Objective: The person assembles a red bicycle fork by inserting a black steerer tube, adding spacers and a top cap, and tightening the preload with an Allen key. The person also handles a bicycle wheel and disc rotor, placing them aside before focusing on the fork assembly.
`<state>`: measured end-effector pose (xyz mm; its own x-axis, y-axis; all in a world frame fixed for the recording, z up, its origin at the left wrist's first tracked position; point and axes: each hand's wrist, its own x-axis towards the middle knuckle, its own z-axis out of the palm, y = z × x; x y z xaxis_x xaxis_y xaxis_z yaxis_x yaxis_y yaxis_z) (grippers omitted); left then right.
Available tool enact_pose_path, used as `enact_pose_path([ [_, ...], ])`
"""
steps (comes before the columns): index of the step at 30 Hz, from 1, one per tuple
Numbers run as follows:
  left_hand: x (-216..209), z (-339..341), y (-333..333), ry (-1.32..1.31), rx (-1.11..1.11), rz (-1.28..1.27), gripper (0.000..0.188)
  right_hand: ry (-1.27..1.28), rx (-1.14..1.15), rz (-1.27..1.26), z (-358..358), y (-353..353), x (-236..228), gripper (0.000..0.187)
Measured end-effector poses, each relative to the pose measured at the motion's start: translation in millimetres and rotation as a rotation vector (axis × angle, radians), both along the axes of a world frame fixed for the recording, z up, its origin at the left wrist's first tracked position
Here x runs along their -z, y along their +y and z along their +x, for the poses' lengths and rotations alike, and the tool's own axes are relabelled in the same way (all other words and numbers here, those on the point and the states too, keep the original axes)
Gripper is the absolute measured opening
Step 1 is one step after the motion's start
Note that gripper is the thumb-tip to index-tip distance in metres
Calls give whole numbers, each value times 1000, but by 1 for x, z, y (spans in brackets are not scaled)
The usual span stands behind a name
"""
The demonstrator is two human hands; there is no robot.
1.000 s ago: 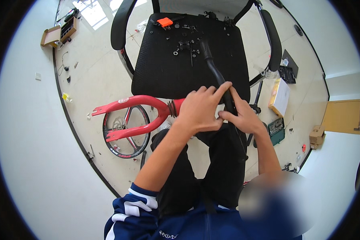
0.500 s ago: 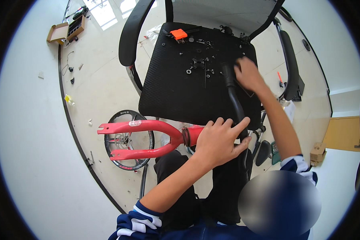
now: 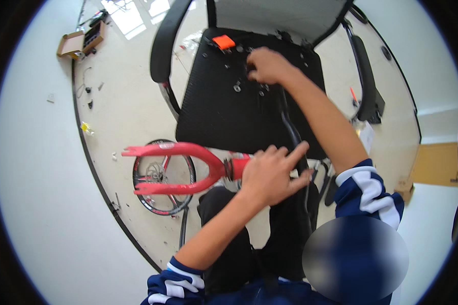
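Note:
A red bicycle fork (image 3: 188, 148) lies across my knees, its two prongs pointing left. My left hand (image 3: 272, 175) wraps round its tube end, with index finger and thumb stretched toward a black handlebar (image 3: 289, 124). That bar runs from beside my leg up onto the black chair seat (image 3: 219, 114). Over the seat, my right hand (image 3: 269, 66) reaches down among small loose metal parts, fingers bent and thumb apart from them; I see nothing held. A round washer-like part (image 3: 237, 88) lies just below it, and my hand covers several other parts.
An orange object (image 3: 223, 42) lies at the seat's far left. Armrests (image 3: 163, 46) flank the seat. On the floor left of my legs rests a bicycle wheel (image 3: 164, 177) with a disc. An opened cardboard box (image 3: 71, 44) stands far left, a smaller carton (image 3: 404, 188) at right.
My right hand has moved left and away from me, from the handlebar's far end to the small parts. My left hand and the fork have shifted slightly left in the picture.

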<state>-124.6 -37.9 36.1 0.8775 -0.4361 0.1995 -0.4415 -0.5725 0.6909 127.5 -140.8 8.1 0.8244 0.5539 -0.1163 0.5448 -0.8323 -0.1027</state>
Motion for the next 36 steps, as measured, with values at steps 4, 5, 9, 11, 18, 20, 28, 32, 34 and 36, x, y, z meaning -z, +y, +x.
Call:
enact_pose_path([
  [4, 4, -3, 4, -57, -62, -14, 53, 26, -53, 450, -67, -44, -79, 38],
  [5, 6, -3, -2, -66, -51, -16, 53, 99, -10, 416, -101, -65, -102, 36],
  [9, 6, -3, -13, -45, -42, 5, 66, 274, 64, 561, -212, -110, -117, 43],
  [11, 8, -1, -18, -22, -19, -4, 70, 132, -31, 541, -238, -106, -104, 41],
  [18, -2, -1, -15, 57, -34, 50, 83, 336, 244, 722, -251, -112, -84, 41],
  [20, -3, -2, -13, 82, -45, 70, 86, 283, 171, 646, -247, -110, -87, 40],
  [28, -2, 0, -12, 120, -75, 70, 92, 348, 200, 625, -231, -107, -92, 41],
  [32, -8, -1, -10, 159, -75, 89, 90, 183, 421, 591, -247, -104, -89, 33],
  [34, -8, -2, -9, 133, -84, 99, 88, 134, 545, 604, -256, -93, -79, 36],
  [36, 0, -2, -11, 100, -78, 57, 86, 79, 562, 561, -258, -78, -76, 40],
])
